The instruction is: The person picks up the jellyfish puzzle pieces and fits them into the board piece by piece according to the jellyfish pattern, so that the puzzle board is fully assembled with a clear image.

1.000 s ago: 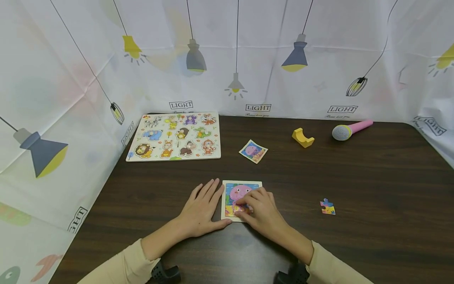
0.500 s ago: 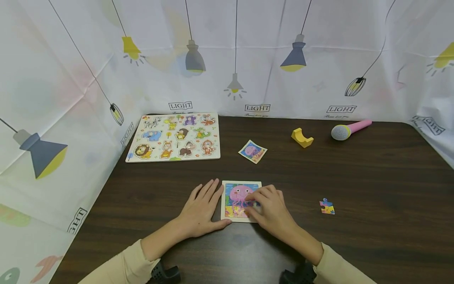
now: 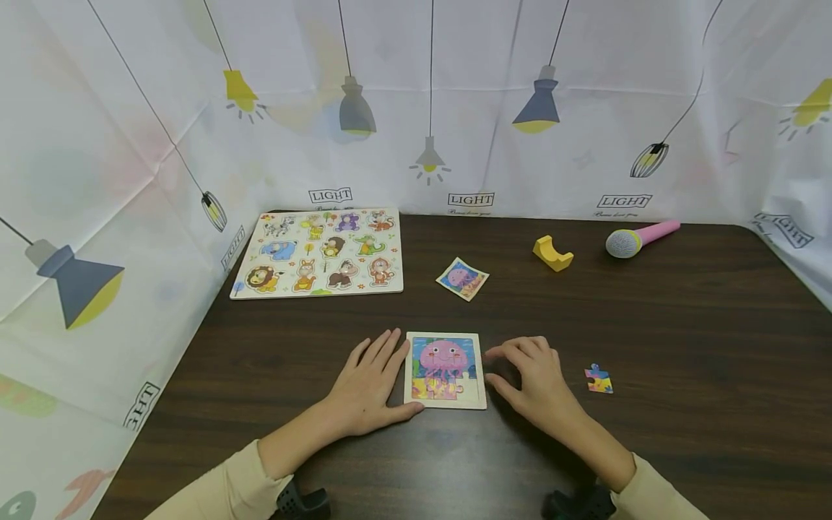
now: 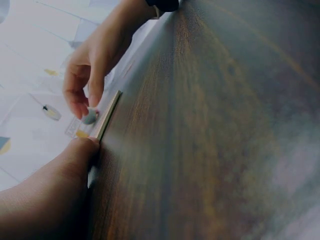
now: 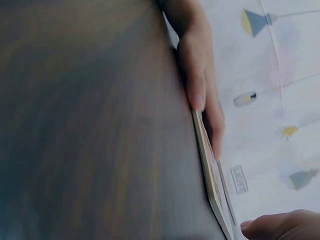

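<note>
A small jigsaw puzzle (image 3: 444,361) in a pale wooden frame lies on the dark table, showing a pink jellyfish-like animal. Bare pale wood shows at its lower right corner. My left hand (image 3: 370,383) lies flat with fingers spread, its fingertips and thumb at the frame's left side; the left wrist view shows that thumb (image 4: 82,150) at the frame's edge. Just right of the frame hovers my right hand (image 3: 536,383), fingers loosely bent and nothing between them. Farther right lies one loose puzzle piece (image 3: 599,379) in blue, pink and yellow.
Behind the puzzle lies a small picture card (image 3: 462,279) with the same pink animal. A white board of animal pictures (image 3: 318,253) stands at the back left. Toward the back right are a yellow curved block (image 3: 553,254) and a pink toy microphone (image 3: 640,238).
My right hand has lifted off the puzzle's lower part and moved right, past the frame, uncovering the picture. The left hand has stayed in place.
</note>
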### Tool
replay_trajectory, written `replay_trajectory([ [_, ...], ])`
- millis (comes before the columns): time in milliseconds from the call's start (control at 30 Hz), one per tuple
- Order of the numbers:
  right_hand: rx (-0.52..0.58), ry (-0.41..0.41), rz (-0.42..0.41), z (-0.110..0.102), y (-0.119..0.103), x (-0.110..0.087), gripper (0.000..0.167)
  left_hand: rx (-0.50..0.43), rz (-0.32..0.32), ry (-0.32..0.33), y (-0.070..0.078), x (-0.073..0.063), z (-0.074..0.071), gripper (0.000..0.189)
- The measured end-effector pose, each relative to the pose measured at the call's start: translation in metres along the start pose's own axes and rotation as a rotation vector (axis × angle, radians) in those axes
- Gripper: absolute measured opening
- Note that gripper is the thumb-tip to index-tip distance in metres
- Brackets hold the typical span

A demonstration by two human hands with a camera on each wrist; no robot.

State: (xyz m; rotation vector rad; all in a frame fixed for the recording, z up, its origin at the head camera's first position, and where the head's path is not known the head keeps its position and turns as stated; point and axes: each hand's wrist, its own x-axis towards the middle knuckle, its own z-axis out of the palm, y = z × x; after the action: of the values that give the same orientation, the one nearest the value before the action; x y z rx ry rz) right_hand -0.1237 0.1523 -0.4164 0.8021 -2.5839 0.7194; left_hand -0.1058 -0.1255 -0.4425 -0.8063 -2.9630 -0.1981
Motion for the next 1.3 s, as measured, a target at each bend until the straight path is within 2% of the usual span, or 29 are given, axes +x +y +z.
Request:
replay_trajectory([
  [367, -0.012, 0.043, 0.014, -0.014, 0.023, -0.014, 0.040, 0.005, 0.002, 0.001, 0.001, 0.000, -0.002, 0.093],
  [700, -0.081, 0.084, 0.009, -0.031, 0.045, -0.028, 0.048, -0.011, 0.015, 0.027, 0.000, 0.000, 0.001, 0.093],
  [867, -0.119, 0.055, 0.075, -0.043, 0.057, -0.038, 0.053, -0.009, 0.013, 0.018, 0.000, 0.000, 0.001, 0.093],
  [1100, -0.091, -0.066, 0.259, -0.059, 0.070, -0.051, 0.053, -0.003, 0.006, 0.011, 0.001, -0.001, -0.002, 0.093],
  [1300, -0.080, -0.126, 0.333, -0.065, 0.080, -0.057, 0.056, -0.009, 0.006, 0.015, 0.001, 0.000, 0.000, 0.093],
])
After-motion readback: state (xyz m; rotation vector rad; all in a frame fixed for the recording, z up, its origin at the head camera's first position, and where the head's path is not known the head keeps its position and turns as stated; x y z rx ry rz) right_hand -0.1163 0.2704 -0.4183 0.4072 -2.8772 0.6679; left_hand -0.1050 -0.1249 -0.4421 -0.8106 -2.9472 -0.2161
